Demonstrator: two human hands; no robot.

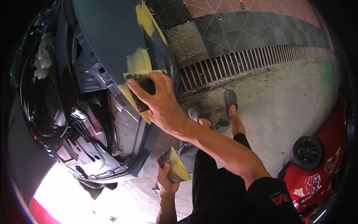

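Observation:
My right hand (162, 102) grips a dark, flat putty spreader (147, 84), thumb on one side and fingers along its far edge. The spreader lies against the edge of a dark grey car panel (108, 26), over a band of yellow filler (138, 59). Another yellow filler patch (146, 20) lies farther along the panel. Lower down, close to my body, my left hand (167, 183) holds a flat putty plate (174, 167) by its edge. Yellow filler covers much of its right part, and dark smears mark the rest.
The car's open body cavity (93, 123) shows metal edges and parts at left. A metal drain grate (223, 67) crosses the floor beyond my feet in grey clogs (231, 98). At right are a red car part (328, 149) and a black wheel (307, 153).

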